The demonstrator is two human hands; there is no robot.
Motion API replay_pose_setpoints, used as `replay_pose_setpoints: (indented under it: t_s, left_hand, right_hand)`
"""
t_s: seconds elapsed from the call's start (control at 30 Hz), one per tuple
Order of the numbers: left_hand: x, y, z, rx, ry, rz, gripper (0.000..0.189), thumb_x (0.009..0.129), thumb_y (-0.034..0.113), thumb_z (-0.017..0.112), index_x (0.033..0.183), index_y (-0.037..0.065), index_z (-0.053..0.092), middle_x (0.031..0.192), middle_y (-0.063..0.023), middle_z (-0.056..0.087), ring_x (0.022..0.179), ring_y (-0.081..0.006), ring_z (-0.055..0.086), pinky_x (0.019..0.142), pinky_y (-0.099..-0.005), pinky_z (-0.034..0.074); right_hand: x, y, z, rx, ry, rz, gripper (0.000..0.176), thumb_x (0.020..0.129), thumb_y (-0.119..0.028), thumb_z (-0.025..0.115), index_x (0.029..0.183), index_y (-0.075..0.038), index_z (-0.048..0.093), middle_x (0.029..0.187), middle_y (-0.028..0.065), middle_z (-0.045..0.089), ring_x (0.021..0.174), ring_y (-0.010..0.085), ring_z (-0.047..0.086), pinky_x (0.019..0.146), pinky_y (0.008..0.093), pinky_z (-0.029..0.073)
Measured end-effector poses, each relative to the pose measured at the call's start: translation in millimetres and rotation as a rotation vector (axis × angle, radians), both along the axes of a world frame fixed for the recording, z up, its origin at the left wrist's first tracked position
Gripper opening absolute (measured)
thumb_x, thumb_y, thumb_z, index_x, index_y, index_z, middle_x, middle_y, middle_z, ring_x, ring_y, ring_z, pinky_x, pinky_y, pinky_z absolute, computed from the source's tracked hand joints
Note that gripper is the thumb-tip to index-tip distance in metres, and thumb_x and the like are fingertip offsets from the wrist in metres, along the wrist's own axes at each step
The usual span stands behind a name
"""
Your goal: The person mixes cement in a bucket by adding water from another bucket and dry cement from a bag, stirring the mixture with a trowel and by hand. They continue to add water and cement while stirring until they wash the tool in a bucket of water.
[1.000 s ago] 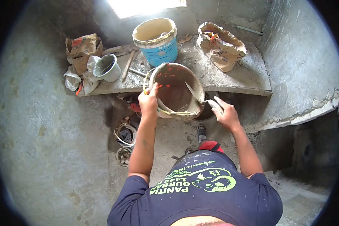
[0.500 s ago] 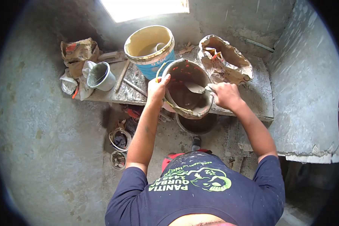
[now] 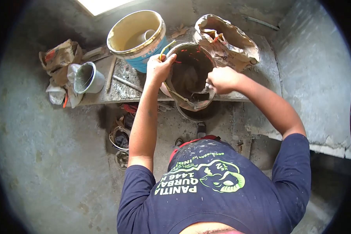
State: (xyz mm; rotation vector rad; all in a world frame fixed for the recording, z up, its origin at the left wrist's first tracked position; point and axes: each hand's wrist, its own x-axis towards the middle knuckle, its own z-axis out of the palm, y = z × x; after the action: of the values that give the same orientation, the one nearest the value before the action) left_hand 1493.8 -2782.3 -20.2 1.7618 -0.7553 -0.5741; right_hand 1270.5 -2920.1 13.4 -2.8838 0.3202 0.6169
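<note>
A cement-smeared bucket (image 3: 204, 55) is tipped toward me at the front edge of the ledge, with grey wet mortar (image 3: 184, 80) inside. My left hand (image 3: 159, 69) is closed on its left rim, thumb over the edge, beside the yellow-sleeved wire handle. My right hand (image 3: 223, 80) is closed round the handle of a trowel (image 3: 200, 96), at the bucket's right rim. The trowel's blade is down inside the bucket, partly hidden by mortar and shadow.
On the concrete ledge (image 3: 123, 94) stand a large blue-and-cream pail (image 3: 138, 62), an open paper cement bag (image 3: 238, 48), a small grey bucket (image 3: 95, 82) and a crumpled paper bag (image 3: 60, 58). A dark tub (image 3: 201, 113) sits below the ledge. Small containers (image 3: 120, 138) stand on the floor.
The trowel blade has gone from the upper middle of the bucket down toward its lower right side. My right elbow has swung outward. The whole view has shifted slightly.
</note>
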Motion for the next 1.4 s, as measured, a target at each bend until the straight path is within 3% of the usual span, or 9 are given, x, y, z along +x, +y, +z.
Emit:
replay_pose_setpoints:
  t_s: [0.1, 0.2, 0.33, 0.6, 0.67, 0.8, 1.0, 1.2, 1.4]
  left_hand:
    - [5.2, 2.6, 5.8, 0.010, -0.068, -0.055, 0.035, 0.089, 0.032, 0.080, 0.073, 0.005, 0.065, 0.064, 0.0045, 0.055, 0.059, -0.0055, 0.047, 0.054, -0.0267, 0.040]
    - [23.9, 3.5, -1.4, -0.068, -0.050, -0.062, 0.033, 0.089, 0.032, 0.081, 0.078, 0.006, 0.064, 0.068, 0.0073, 0.051, 0.061, -0.0045, 0.042, 0.054, -0.0260, 0.035]
    - [46.1, 7.3, -12.6, -0.013, -0.206, -0.047, 0.043, 0.087, 0.029, 0.081, 0.065, 0.005, 0.054, 0.061, 0.0051, 0.047, 0.057, -0.0067, 0.038, 0.051, -0.0289, 0.031]
    - [71.0, 23.5, -27.9, -0.049, -0.252, -0.056, 0.049, 0.089, 0.029, 0.081, 0.062, 0.010, 0.045, 0.061, 0.0075, 0.039, 0.058, -0.0066, 0.032, 0.053, -0.0290, 0.027]
    - [78.2, 29.7, -32.2, -0.024, -0.183, -0.035, 0.050, 0.089, 0.029, 0.081, 0.061, 0.011, 0.043, 0.061, 0.0083, 0.037, 0.058, -0.0064, 0.030, 0.053, -0.0289, 0.025]
    - [85.5, 36.5, -36.6, -0.029, -0.171, -0.047, 0.049, 0.091, 0.027, 0.080, 0.061, 0.012, 0.043, 0.062, 0.0088, 0.037, 0.058, -0.0058, 0.029, 0.053, -0.0287, 0.023]
    - [92.2, 38.1, -40.1, -0.054, -0.172, -0.069, 0.049, 0.090, 0.027, 0.081, 0.063, 0.013, 0.043, 0.062, 0.0091, 0.037, 0.058, -0.0052, 0.029, 0.053, -0.0282, 0.023]
    - [106.1, 44.4, -57.1, -0.062, -0.074, 0.007, 0.049, 0.088, 0.031, 0.084, 0.063, 0.013, 0.045, 0.061, 0.0093, 0.039, 0.057, -0.0053, 0.030, 0.052, -0.0278, 0.023]
    - [103.9, 56.5, -56.1, -0.055, -0.109, 0.039, 0.048, 0.088, 0.031, 0.083, 0.063, 0.014, 0.046, 0.061, 0.0092, 0.040, 0.056, -0.0054, 0.031, 0.052, -0.0275, 0.024]
  right_hand:
    - [13.1, -20.8, -3.3, 0.255, -0.080, -0.106, 0.025, 0.090, -0.025, 0.062, 0.096, -0.005, 0.077, 0.094, 0.0162, 0.076, 0.090, 0.0363, 0.072, 0.084, 0.0472, 0.057]
    - [19.7, -14.8, 2.3, -0.050, -0.067, -0.191, 0.030, 0.086, -0.024, 0.066, 0.099, 0.001, 0.076, 0.095, 0.0223, 0.075, 0.095, 0.0364, 0.073, 0.084, 0.0456, 0.058]
    - [29.4, 0.8, 6.8, -0.014, 0.030, -0.141, 0.031, 0.084, -0.022, 0.066, 0.099, 0.004, 0.075, 0.095, 0.0249, 0.074, 0.095, 0.0371, 0.073, 0.083, 0.0445, 0.058]
    - [68.4, 18.3, -31.9, 0.347, 0.069, -0.019, 0.029, 0.093, -0.024, 0.060, 0.094, 0.002, 0.074, 0.092, 0.0249, 0.074, 0.090, 0.0409, 0.071, 0.082, 0.0464, 0.056]
    - [69.3, 22.6, -29.1, 0.561, -0.190, -0.192, 0.031, 0.090, -0.022, 0.059, 0.091, 0.005, 0.075, 0.086, 0.0223, 0.075, 0.083, 0.0349, 0.074, 0.076, 0.0454, 0.056]
    - [78.5, 31.4, -11.3, 0.110, -0.154, -0.410, 0.029, 0.087, -0.020, 0.064, 0.104, 0.000, 0.076, 0.101, 0.0217, 0.076, 0.099, 0.0335, 0.074, 0.087, 0.0448, 0.059]
    - [106.2, 55.9, -22.8, 0.203, -0.173, -0.545, 0.028, 0.084, -0.017, 0.065, 0.105, -0.004, 0.077, 0.106, 0.0195, 0.076, 0.102, 0.0325, 0.074, 0.089, 0.0443, 0.059]
    - [105.9, 89.4, -43.5, 0.220, -0.252, -0.373, 0.023, 0.078, -0.013, 0.065, 0.095, -0.001, 0.075, 0.093, 0.0212, 0.075, 0.092, 0.0358, 0.075, 0.082, 0.0453, 0.061]
    - [97.3, 62.1, 4.6, 0.129, 0.020, -0.259, 0.029, 0.081, -0.020, 0.069, 0.103, -0.003, 0.077, 0.102, 0.0195, 0.076, 0.098, 0.0326, 0.075, 0.085, 0.0436, 0.060]
